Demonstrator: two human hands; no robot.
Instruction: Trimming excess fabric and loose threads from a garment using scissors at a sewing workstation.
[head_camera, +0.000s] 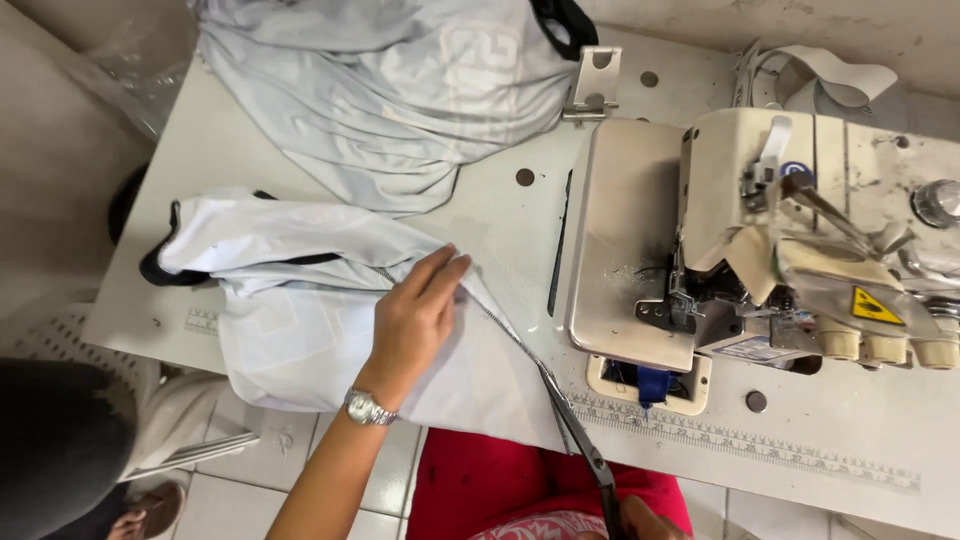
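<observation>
Two heaps of pale grey cloth lie on the white surface: a loose pile at twelve o'clock near the far edge, and one flattened garment piece with dark trim at nine o'clock, hanging partly over the near edge. One sewing machine stands at three o'clock, with one metal plate on its left side. One pair of scissors shows at six o'clock, and one printed ruler strip runs along the near edge at about four o'clock.

The flattened garment piece lies directly under the left hand, spreading from it toward nine o'clock. Its seamed edge runs from the fingertips down toward five o'clock, to where the scissor blades meet it. The scissors sit at about five o'clock from the left hand, close by.

The left hand rests on the cloth with fingers extended and held together, pressing the fabric near its seamed edge; a silver wristwatch is on the wrist. The right hand is only partly in view at the bottom edge, closed around the scissor handles, with the blades pointing up toward eleven o'clock along the seam.
</observation>
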